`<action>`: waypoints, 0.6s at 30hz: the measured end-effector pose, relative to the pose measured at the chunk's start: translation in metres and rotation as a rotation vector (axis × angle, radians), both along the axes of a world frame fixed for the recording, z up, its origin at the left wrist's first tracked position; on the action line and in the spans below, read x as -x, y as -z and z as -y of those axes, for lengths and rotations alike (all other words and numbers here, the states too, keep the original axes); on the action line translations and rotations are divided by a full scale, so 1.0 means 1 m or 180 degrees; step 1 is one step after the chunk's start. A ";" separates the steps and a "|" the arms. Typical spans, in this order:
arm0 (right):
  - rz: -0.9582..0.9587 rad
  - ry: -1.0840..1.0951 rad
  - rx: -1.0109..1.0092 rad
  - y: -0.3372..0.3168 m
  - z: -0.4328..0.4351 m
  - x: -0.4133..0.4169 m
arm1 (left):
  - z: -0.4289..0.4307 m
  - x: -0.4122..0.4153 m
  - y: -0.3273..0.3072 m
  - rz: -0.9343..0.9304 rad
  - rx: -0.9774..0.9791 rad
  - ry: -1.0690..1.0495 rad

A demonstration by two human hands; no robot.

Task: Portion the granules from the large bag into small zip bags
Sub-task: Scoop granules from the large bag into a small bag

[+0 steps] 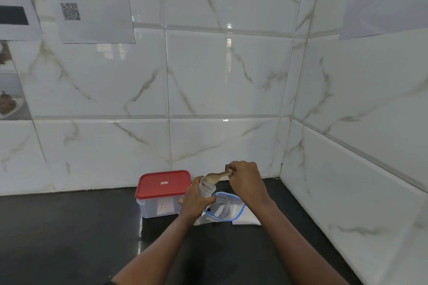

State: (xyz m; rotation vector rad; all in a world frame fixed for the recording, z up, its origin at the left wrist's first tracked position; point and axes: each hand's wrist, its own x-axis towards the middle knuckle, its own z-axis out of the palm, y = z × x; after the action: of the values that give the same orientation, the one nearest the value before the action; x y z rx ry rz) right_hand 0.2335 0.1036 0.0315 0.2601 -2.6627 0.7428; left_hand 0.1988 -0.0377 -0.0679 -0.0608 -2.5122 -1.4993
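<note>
Both forearms reach over the dark countertop (69, 233). My left hand (193, 201) clamps a small clear zip bag (206, 188) upright; my right hand (245, 179) pinches a wooden spoon (214, 177) at its mouth, above the large blue-rimmed bag (225, 208).

kitchen corner, marble-look wall tiles (227, 76), dark countertop (69, 238), red-lidded food container (162, 192)

1. Even, cool daylight-ish light, fairly bright; no hard shadows.
2. Small specular glints on the glossy white marble-look wall tiles (229, 71), stacked vertically above centre.
3. Thin bright streak reflected on the dark polished countertop (69, 238), just below the red-lidded clear plastic box (162, 194).
4. Whole frame soft; papers taped on the wall (92, 2) unreadable.
5. Wide-angle bowing: tile joints curve towards the edges.
</note>
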 end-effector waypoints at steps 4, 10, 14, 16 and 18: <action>0.0216 0.0447 0.0377 -0.009 -0.022 0.001 | 0.003 0.005 0.003 0.0023 -0.0033 -0.0047; 0.0991 0.0581 0.0391 0.011 -0.035 0.004 | 0.007 0.007 0.008 0.0020 0.0034 -0.0044; 0.1131 0.0474 0.0200 0.043 -0.022 0.006 | 0.009 0.004 0.008 -0.0069 -0.0013 0.0034; 0.1071 0.0454 0.0081 0.061 -0.013 0.009 | 0.011 0.002 0.007 -0.0089 -0.0021 0.0079; 0.1032 0.0532 -0.0011 0.079 -0.004 0.012 | 0.012 0.000 0.007 -0.0107 -0.0059 0.0153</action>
State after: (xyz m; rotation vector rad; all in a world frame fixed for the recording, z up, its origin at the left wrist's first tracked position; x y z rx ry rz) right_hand 0.2214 0.1074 -0.0471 -0.0908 -2.9413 0.7832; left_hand 0.1986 -0.0501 -0.0746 -0.1434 -2.4872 -1.5263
